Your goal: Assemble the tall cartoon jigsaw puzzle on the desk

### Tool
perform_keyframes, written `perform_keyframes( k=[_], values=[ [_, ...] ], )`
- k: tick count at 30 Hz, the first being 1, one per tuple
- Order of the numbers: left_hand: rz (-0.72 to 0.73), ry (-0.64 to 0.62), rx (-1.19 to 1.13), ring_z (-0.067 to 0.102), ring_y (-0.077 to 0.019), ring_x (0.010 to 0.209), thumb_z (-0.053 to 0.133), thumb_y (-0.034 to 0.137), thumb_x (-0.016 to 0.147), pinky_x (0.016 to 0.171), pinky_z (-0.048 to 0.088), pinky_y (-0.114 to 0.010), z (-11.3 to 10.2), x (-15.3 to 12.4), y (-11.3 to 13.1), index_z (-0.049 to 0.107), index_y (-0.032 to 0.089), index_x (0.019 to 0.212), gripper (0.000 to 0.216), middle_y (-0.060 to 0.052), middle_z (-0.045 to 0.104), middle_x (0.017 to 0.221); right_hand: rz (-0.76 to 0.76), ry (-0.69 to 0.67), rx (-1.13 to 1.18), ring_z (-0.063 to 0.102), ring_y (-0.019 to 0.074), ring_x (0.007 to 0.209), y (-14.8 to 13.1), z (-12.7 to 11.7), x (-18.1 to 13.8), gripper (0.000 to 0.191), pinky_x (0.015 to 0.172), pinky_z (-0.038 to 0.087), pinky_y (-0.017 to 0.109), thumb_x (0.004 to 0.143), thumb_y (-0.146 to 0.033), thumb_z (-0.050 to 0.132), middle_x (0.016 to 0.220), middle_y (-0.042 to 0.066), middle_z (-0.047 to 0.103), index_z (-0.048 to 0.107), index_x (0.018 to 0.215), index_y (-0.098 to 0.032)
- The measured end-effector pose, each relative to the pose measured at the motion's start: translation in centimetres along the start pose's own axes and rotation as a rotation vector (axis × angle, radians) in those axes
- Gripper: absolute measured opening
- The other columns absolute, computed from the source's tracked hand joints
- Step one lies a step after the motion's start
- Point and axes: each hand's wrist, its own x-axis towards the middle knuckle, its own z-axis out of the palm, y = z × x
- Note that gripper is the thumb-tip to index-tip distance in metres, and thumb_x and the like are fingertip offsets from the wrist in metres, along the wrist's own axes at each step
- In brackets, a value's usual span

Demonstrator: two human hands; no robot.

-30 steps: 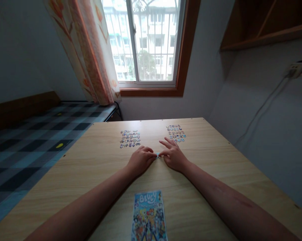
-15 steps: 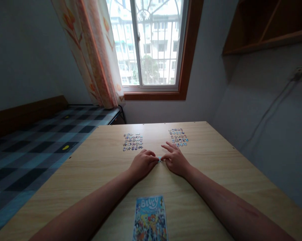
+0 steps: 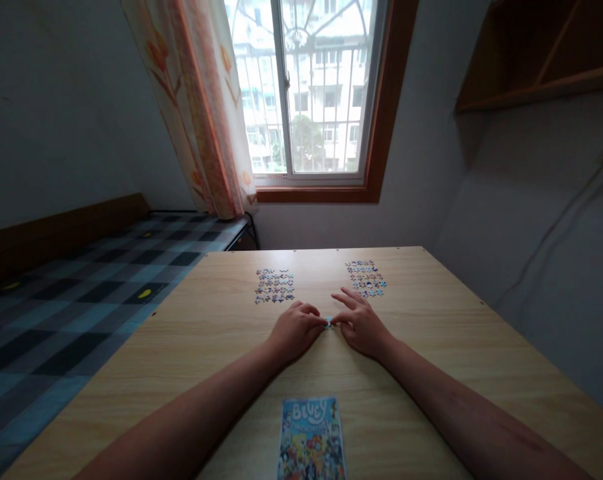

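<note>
Between my two hands, at the middle of the table, a small light-blue jigsaw puzzle piece shows; whether it is one piece or two joined I cannot tell. My left hand pinches its left side, fingers curled together. From the right, my right hand grips its edge between thumb and index finger, the other fingers raised and spread. Farther back lie two groups of loose puzzle pieces in rows: a left group and a right group.
A Bluey picture card lies near me on the wooden table. Left of the table stands a bed with a checked cover. Behind are a curtain and a window. A wooden shelf hangs at upper right.
The whole view has shifted slightly, so everything sits a little farther right and lower. Both hands stay at the small piece, with hardly any movement against the table.
</note>
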Motion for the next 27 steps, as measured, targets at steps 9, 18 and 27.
perform_keyframes(
  k=[9, 18, 27],
  values=[
    [0.01, 0.011, -0.01, 0.06, -0.0215, 0.094, 0.063, 0.032, 0.094, 0.087, 0.047, -0.036, 0.2, 0.2, 0.0, 0.082, 0.032, 0.101, 0.02, -0.005, 0.075, 0.101, -0.011, 0.044, 0.029, 0.042, 0.0336, 0.143, 0.4, 0.0, -0.2, 0.031, 0.116, 0.033, 0.065, 0.079, -0.005, 0.062, 0.14, 0.007, 0.062, 0.081, 0.088, -0.028],
    [0.03, -0.02, -0.015, 0.06, -0.0216, 0.095, 0.061, 0.033, 0.096, 0.092, 0.047, -0.04, 0.4, 0.5, 0.2, 0.081, 0.031, 0.104, 0.022, -0.005, 0.074, 0.106, 0.008, 0.023, 0.032, 0.039, 0.0334, 0.145, 0.7, -0.7, -0.4, 0.027, 0.118, 0.031, 0.061, 0.081, -0.008, 0.061, 0.141, 0.007, 0.061, 0.081, 0.087, -0.025],
    [0.031, -0.018, 0.008, 0.058, -0.0221, 0.095, 0.06, 0.033, 0.096, 0.091, 0.046, -0.04, 0.6, 0.6, 0.3, 0.081, 0.031, 0.104, 0.022, -0.005, 0.074, 0.106, 0.005, -0.012, 0.005, 0.036, 0.0328, 0.147, 0.5, -1.2, -0.6, 0.028, 0.118, 0.03, 0.062, 0.081, -0.009, 0.061, 0.143, 0.005, 0.06, 0.081, 0.088, -0.027]
  ],
)
